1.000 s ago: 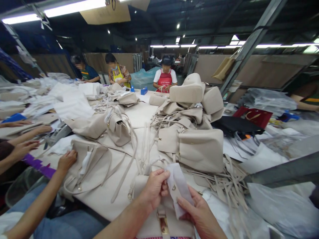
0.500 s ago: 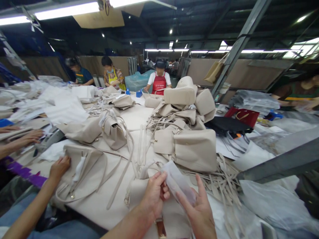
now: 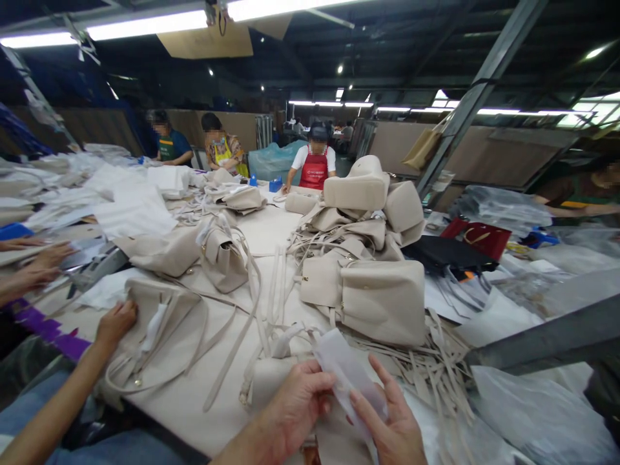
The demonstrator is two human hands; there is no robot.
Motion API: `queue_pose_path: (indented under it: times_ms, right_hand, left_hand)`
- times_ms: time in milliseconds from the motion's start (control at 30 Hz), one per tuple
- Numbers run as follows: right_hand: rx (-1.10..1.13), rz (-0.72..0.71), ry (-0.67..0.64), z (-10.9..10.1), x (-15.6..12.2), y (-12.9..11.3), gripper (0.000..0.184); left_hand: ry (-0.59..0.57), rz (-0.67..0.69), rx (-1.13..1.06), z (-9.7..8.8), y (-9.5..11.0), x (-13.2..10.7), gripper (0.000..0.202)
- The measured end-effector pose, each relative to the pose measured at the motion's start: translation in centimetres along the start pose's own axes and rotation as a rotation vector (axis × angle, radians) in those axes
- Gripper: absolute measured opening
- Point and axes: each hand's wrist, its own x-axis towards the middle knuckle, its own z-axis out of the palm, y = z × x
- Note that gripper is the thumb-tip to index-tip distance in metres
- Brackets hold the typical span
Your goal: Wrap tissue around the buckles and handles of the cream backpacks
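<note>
Translucent white sheet [image 3: 346,371]: from my distant post I see it on the near side of the large beige bag [image 3: 382,300], spanning both hands. The left hand [image 3: 300,403] pinches its left edge; the right hand [image 3: 390,423] lays its thumb on it, index raised, grip unclear to me.

We had a bright tube [image 3: 148,27] glaring overhead at left and a window [image 3: 603,106] glowing at far right, while the roof [image 3: 402,39] was dark. Shadows on the table [image 3: 179,394] were soft. The slip [image 3: 341,361] looked pale and slightly blurred; wide-angle distortion stretched the edges.
</note>
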Motion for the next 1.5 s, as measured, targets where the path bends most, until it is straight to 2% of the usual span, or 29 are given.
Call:
queue_pose_path:
  times_ms: [200, 333, 433, 633, 800, 933, 1033, 1100, 1233, 1333, 1500]
  right_hand:
    - [0.085, 0.111, 0.03, -1.0, 0.1, 1.8, 0.099]
    - [0.195, 0.226, -0.002, -0.5, -0.3, 2.2, 0.077]
    - [0.164, 0.211, -0.042, -0.1, -0.7, 2.0, 0.058]
    - [0.022, 0.029, 0.013, -0.8, -0.6, 2.2, 0.04]
    - [-0.227, -0.359, -0.231, -2.0, -0.2, 2.4, 0.026]
    - [-0.385, -0.579, -0.36, -2.6, 0.2, 2.5, 0.032]
    - [-0.53, -0.695, -0.472, -3.2, 0.8, 2.5, 0.043]
    - [-0.622, -0.771, -0.496, -3.4, 1.1, 2.5, 0.049]
    - [-0.734, -0.875, -0.473, -3.3, 1.6, 2.7, 0.058]
    - [-0.785, -0.898, -0.49, -2.9, 1.8, 2.8, 0.061]
    - [-0.751, -0.903, -0.605, -2.5, 1.2, 1.7, 0.059]
  left_hand:
    - [0.091, 0.059, -0.116, 0.3, -0.1, 1.2, 0.023]
    - [0.115, 0.077, -0.126, 0.6, 0.0, 1.4, 0.029]
    - [0.164, 0.062, -0.14, 0.6, 0.0, 1.3, 0.036]
    - [0.222, 0.061, -0.158, 0.1, 0.1, 1.6, 0.039]
    - [0.186, 0.03, -0.175, 0.0, 0.4, 1.6, 0.037]
    - [0.186, -0.007, -0.194, 0.1, 0.6, 1.6, 0.036]
    - [0.177, 0.02, -0.178, 0.1, 0.6, 1.6, 0.037]
    - [0.161, 0.037, -0.178, 0.1, 0.6, 1.4, 0.041]
    - [0.116, 0.109, -0.155, -0.1, 0.5, 0.9, 0.04]
    - [0.105, 0.188, -0.01, -0.4, 0.2, 0.6, 0.038]
    - [0.229, 0.214, 0.089, -0.9, 0.2, 0.8, 0.034]
